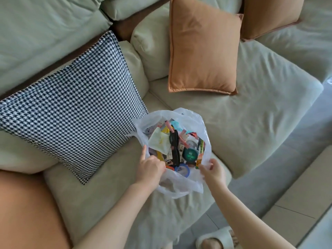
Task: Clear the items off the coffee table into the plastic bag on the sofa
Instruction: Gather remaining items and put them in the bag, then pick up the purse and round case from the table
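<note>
On the pale green fabric sofa (251,108), beside a houndstooth cushion (71,105), stood the thin white plastic bag (181,186), full of small items. Left hand (150,168) and right hand (214,170) pinched its rim, apparently holding the mouth wide.

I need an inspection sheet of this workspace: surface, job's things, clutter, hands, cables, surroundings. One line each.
Surface: pale green sofa; the coffee table is not in view.
Job's things: plastic bag stands open on the seat, full of small items, including a green round tin and a blue tape roll.
Clutter: nothing seen.
Hands: left hand and right hand each grip the bag's rim.
Cables: nothing seen.
Surroundings: houndstooth cushion, orange cushion, slippered foot on the floor.
</note>
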